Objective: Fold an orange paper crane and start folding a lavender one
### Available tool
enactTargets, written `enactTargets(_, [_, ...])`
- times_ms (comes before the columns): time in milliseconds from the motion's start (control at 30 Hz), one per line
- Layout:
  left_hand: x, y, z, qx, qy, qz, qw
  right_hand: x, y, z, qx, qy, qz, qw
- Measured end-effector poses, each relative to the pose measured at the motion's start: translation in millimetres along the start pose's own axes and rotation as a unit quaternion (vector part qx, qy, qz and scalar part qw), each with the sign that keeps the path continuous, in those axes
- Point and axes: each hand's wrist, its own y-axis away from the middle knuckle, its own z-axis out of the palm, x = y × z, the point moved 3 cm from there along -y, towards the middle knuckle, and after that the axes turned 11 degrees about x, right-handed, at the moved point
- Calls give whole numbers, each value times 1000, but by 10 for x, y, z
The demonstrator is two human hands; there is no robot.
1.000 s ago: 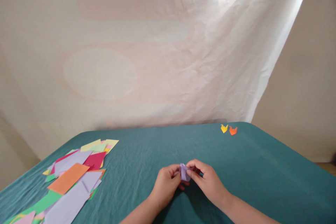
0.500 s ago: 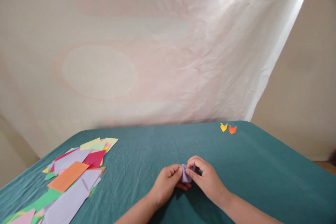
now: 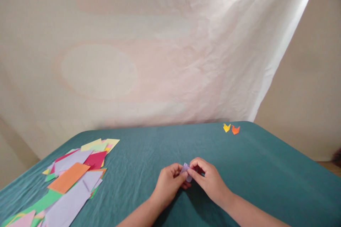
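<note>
Between my two hands is a small folded piece of lilac paper, held just above the green cloth. My left hand pinches its left side, thumb on the near face and fingers curled behind. From the right, the thumb and forefinger of my right hand grip the other side. The fingers cover much of the paper, so its full folded shape is hidden.
A loose heap of coloured paper sheets spreads over the left of the green-covered table. Two small folded paper figures, one yellow and one orange, lie at the back right. Behind hangs a pale sheet.
The lilac paper has turned from upright to a slant, with a corner now pointing up. My left thumb has slid further across it, and both hands stay close together.
</note>
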Motion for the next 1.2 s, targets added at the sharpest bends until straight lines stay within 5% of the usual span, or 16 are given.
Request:
enactTargets(633, [124, 88, -18, 30, -112, 84, 990, 32, 10, 38, -31, -68, 67, 995])
enactTargets(867, [31, 25, 29, -58, 55, -40, 996, 77, -9, 47, -40, -152, 127, 979])
enactTargets(1000, [4, -38, -25, -7, 69, -28, 997, 106, -16, 41, -20, -138, 118, 983])
enactTargets(1200, [49, 4, -52, 41, -42, 52, 997, 33, -10, 30, -29, -91, 59, 994])
